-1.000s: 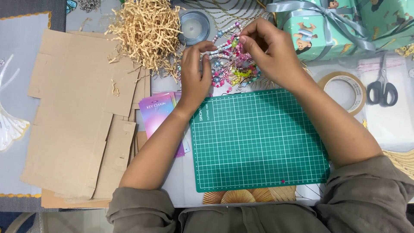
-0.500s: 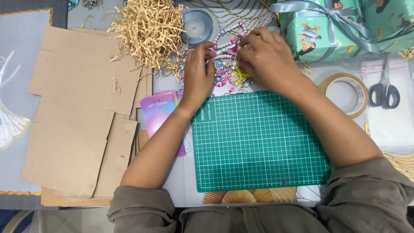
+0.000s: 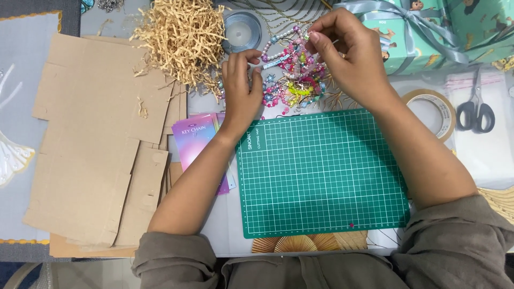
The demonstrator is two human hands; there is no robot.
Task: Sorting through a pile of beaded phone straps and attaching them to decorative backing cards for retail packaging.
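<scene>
A tangle of colourful beaded key chains (image 3: 295, 80) lies just beyond the green cutting mat (image 3: 321, 171). My left hand (image 3: 241, 88) pinches one end of a pale bead strand (image 3: 278, 53) at the left of the pile. At the upper right of the pile, my right hand (image 3: 348, 51) pinches the strand's other end with its fingertips. The strand stretches between both hands above the pile.
Flat cardboard pieces (image 3: 91, 139) cover the left. Tan paper shred (image 3: 182, 37) and a grey ribbon spool (image 3: 242, 31) lie at the top. A pink card pack (image 3: 195, 139) sits by my left forearm. A wrapped teal gift (image 3: 428, 32), a tape roll (image 3: 431, 109) and scissors (image 3: 475, 107) are right.
Both hands have shifted among the key chains: the right hand lifted toward the pile's upper right, and a pale bead strand is now pulled out between the two hands.
</scene>
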